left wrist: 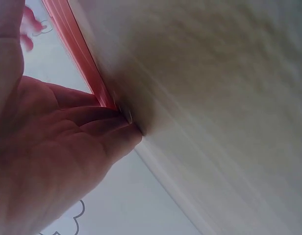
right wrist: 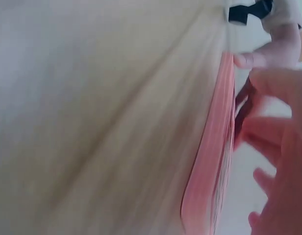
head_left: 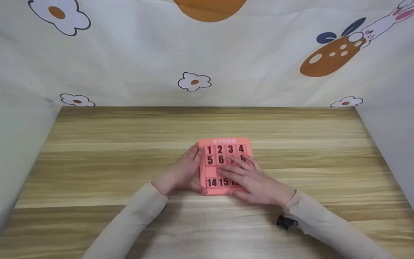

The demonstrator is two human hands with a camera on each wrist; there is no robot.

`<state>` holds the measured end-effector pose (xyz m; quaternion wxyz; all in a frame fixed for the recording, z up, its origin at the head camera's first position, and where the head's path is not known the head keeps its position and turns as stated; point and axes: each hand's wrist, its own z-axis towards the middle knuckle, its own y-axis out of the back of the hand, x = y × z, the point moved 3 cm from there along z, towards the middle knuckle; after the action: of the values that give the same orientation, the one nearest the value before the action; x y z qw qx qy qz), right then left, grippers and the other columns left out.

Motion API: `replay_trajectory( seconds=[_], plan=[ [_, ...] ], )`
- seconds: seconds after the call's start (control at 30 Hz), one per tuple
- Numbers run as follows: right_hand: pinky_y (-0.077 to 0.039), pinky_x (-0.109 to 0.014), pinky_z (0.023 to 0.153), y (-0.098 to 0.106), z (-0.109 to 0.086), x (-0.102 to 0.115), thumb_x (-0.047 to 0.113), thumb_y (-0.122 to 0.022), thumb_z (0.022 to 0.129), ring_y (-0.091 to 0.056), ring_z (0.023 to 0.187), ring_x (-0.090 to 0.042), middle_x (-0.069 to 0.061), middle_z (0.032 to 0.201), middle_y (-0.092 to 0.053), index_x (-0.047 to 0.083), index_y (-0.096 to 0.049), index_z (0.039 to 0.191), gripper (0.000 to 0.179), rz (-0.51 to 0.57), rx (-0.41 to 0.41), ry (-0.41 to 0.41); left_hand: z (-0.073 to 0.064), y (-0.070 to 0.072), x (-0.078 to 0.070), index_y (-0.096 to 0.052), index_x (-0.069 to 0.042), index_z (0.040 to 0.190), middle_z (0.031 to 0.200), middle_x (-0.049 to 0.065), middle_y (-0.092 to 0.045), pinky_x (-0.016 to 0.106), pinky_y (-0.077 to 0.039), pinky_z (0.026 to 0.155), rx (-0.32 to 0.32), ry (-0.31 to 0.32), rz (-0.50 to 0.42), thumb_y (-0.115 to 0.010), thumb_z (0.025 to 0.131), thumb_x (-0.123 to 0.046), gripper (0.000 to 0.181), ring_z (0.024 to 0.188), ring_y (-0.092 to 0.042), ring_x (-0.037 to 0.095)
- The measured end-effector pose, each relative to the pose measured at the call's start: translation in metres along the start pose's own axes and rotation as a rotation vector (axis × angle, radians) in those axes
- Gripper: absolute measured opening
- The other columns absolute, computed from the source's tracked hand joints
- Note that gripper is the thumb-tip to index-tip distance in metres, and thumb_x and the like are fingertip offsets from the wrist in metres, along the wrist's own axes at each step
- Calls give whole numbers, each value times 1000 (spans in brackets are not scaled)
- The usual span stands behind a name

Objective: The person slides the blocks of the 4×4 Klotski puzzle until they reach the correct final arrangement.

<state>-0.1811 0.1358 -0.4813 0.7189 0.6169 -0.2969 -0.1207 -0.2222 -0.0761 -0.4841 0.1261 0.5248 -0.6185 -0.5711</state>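
A pink number sliding puzzle (head_left: pixel 225 192) lies flat on the wooden table. Its top row reads 1, 2, 3, 4, and 5 and 6 start the row below. At the left of the third row is a bare slot; 14 and 15 stand beneath it. My left hand (head_left: pixel 182 171) rests along the board's left side, fingers extended against the edge (left wrist: pixel 77 49) and thumb at the lower left corner. Over the right half lies my right hand (head_left: pixel 257 181), its fingers spread across the tiles and its thumb by the bottom edge (right wrist: pixel 207 161). Those fingers hide several tiles.
The wooden table (head_left: pixel 120 144) extends around the board on all sides. A pale cloth (head_left: pixel 138 54) printed with flowers and a rabbit hangs behind it, with pale walls at left and right. A black wrist device (head_left: pixel 286 222) sits at the right sleeve.
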Motion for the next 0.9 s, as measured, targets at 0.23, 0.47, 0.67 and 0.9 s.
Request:
replay_trajectory(
  seconds=[0.23,0.47,0.67,0.9],
  plan=[
    [-8,-63,112,-1,3,-1,45,-50,98,-21,142,-33,-6,150,-40,11,-48,142,57,-4,3,-32,-2,-1,-1,-3,7,151,156,27,4,41,-6,117,20,19,-8,-85,65,-48,131,144,0,36],
    [-5,-61,113,-6,18,6,48,-42,100,-16,144,-31,-2,155,-32,14,-38,149,60,-2,92,-31,-2,-1,0,-4,8,151,155,29,3,40,-6,117,10,3,0,-85,65,-47,130,144,-1,37],
    [-8,-63,112,5,17,-1,36,-53,98,-23,142,-33,-8,148,-42,10,-52,139,49,32,-20,-2,-1,-2,0,-4,7,151,156,27,4,41,-7,117,11,7,8,-84,65,-50,131,144,-1,37],
    [-16,-65,107,24,-3,-26,18,-64,89,-38,132,-37,-14,134,-56,6,-66,118,31,86,-210,-29,0,0,-1,-4,9,150,155,29,6,40,-6,117,-5,-16,3,-85,65,-48,130,144,0,37]
  ],
)
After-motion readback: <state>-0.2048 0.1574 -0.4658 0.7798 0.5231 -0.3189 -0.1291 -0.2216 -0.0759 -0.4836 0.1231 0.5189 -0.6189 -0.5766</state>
